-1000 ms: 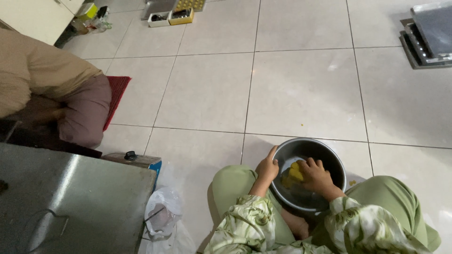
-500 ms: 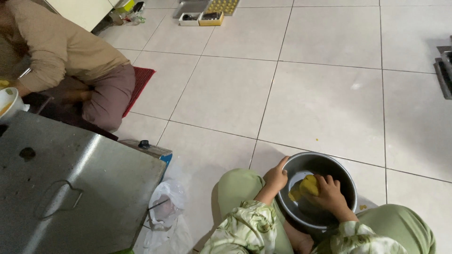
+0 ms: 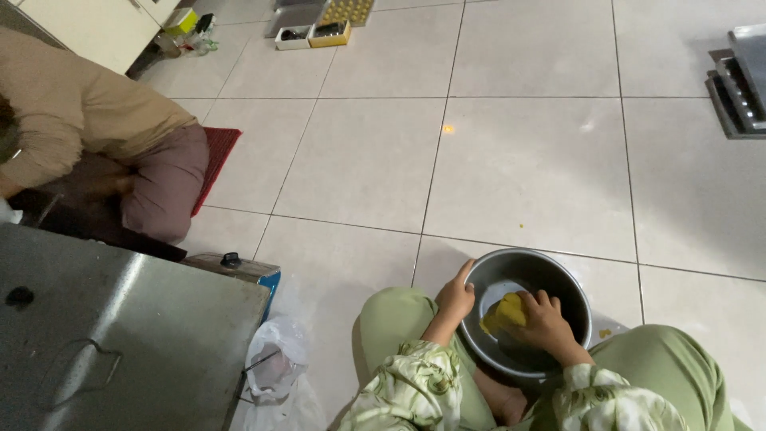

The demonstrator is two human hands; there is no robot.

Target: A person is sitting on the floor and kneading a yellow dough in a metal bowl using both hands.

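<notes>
Wearer: seated on the floor, green trousers and floral sleeves filling the lower edge; the legs are cut off by the frame.
Bowl: a round grey metal bowl (image 3: 527, 319) between the knees, resting on the tiles.
Left hand: the left hand (image 3: 455, 297) grips the bowl's near-left rim, fingers curled together over the edge, thumb raised along the rim.
Right hand: the right hand (image 3: 545, 321) lies inside the bowl, fingers bent and pressed close on a yellow lump (image 3: 506, 314).
Yellow lump: in the bowl's middle, half covered by the right hand; its exact kind is hard to make out.
Plastic bag: a crumpled clear bag (image 3: 271, 369) left of the knee, contents unclear.
Metal lid: a large steel sheet with a wire handle (image 3: 120, 335) at lower left, cut off by the frame.
Other person: a crouching person in a tan top (image 3: 88, 120), upper left, beside a red mat (image 3: 215, 152).
Packages: small yellow and white trays (image 3: 315, 33) far off, top centre.
Floor: pale square tiles (image 3: 527, 160) with grey joints.
</notes>
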